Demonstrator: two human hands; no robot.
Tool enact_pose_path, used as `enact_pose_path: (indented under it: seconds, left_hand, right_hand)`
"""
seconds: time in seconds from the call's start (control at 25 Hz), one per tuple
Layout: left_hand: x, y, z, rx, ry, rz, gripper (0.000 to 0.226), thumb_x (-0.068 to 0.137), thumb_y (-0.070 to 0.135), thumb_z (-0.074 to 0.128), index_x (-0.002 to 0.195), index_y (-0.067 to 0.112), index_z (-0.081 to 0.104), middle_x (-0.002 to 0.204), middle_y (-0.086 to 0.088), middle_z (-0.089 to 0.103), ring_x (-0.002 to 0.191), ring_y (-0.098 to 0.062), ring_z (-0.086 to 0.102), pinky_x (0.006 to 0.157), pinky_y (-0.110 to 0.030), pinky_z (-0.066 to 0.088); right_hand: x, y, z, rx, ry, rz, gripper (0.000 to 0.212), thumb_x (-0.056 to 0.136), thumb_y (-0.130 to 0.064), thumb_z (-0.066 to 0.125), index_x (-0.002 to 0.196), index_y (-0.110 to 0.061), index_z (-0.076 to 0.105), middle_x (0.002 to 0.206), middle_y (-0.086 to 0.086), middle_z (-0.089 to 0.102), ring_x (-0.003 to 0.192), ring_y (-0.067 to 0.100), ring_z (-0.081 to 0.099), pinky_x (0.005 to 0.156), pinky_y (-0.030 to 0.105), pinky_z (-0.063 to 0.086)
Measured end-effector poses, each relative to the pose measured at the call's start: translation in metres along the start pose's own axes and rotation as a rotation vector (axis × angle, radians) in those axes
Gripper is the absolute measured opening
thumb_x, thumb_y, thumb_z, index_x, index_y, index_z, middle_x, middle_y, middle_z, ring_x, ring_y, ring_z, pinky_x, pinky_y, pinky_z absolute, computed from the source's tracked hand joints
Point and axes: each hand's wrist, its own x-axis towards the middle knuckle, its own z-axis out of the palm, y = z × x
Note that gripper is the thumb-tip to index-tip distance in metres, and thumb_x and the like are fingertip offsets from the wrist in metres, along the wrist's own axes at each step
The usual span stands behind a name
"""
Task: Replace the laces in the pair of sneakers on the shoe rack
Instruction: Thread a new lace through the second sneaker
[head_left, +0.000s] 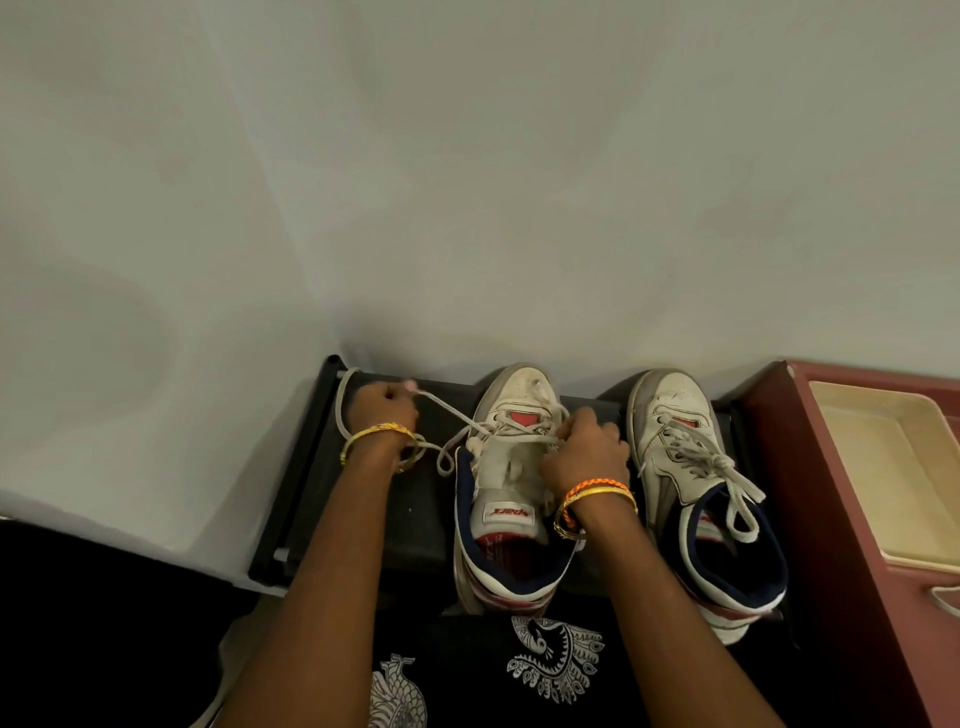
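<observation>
Left hand (383, 410) grips the lace (447, 410), drawing it sideways from the left sneaker (511, 493) on the shoe rack (311, 467); right hand (584, 452) pinches the crossings. Best pull steadily, one eyelet at a time.

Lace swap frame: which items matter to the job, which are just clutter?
Job:
- left sneaker, being unlaced
- its lace, pulled out to the side by the left hand
- right hand, gripping the laced part
- right sneaker, still tied
- black shoe rack

Lying about:
- red cabinet
- cream tray
</observation>
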Motion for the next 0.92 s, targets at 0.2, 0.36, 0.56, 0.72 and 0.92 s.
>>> enact_pose_path:
  seconds: [0.2, 0.36, 0.56, 0.72, 0.92]
  left_hand:
    - [0.026, -0.009, -0.040, -0.360, 0.663, 0.189, 0.023, 0.094, 0.014, 0.052, 0.105, -0.005, 0.060, 0.108, -0.022, 0.061, 0.099, -0.033, 0.058, 0.089, -0.033, 0.047]
    - [0.005, -0.006, -0.021, 0.256, 0.269, 0.392, 0.038, 0.089, 0.015, 0.060, 0.127, 0.015, 0.055, 0.126, -0.017, 0.048, 0.119, -0.036, 0.042, 0.095, -0.036, 0.038]
    - [-0.016, -0.012, 0.027, 0.597, -0.407, 0.539, 0.018, 0.091, 0.024, 0.059, 0.103, 0.026, 0.073, 0.121, -0.010, 0.054, 0.118, -0.033, 0.042, 0.100, -0.043, 0.040]
    - [-0.011, -0.017, 0.036, 0.631, -0.396, 0.512, 0.015, 0.089, 0.021, 0.061, 0.099, 0.016, 0.072, 0.124, -0.013, 0.050, 0.117, -0.033, 0.045, 0.097, -0.043, 0.043]
    - [-0.018, -0.022, 0.019, 0.513, -0.078, 0.442, 0.014, 0.090, 0.019, 0.060, 0.099, 0.012, 0.068, 0.126, -0.009, 0.044, 0.117, -0.028, 0.044, 0.098, -0.047, 0.035]
  right_hand:
    - [-0.003, 0.007, -0.001, 0.166, -0.044, 0.057, 0.035, 0.081, -0.013, 0.061, 0.113, -0.005, 0.050, 0.119, 0.017, 0.051, 0.107, 0.033, 0.052, 0.089, 0.036, 0.045]
    - [-0.001, 0.006, -0.007, 0.181, -0.133, 0.080, 0.025, 0.086, -0.016, 0.056, 0.110, -0.008, 0.052, 0.117, 0.015, 0.057, 0.103, 0.029, 0.056, 0.080, 0.030, 0.042]
    - [0.003, 0.006, -0.009, 0.192, -0.196, 0.086, 0.015, 0.088, -0.022, 0.056, 0.095, -0.009, 0.052, 0.093, 0.012, 0.055, 0.079, 0.023, 0.049, 0.066, 0.026, 0.038]
    - [0.003, 0.009, -0.006, 0.244, -0.157, 0.097, 0.012, 0.087, -0.021, 0.056, 0.082, -0.012, 0.049, 0.078, 0.006, 0.049, 0.068, 0.020, 0.048, 0.056, 0.024, 0.036]
    - [-0.003, 0.012, -0.007, 0.327, -0.065, 0.099, 0.013, 0.086, -0.016, 0.059, 0.097, -0.009, 0.058, 0.093, 0.008, 0.056, 0.082, 0.022, 0.051, 0.071, 0.027, 0.040]
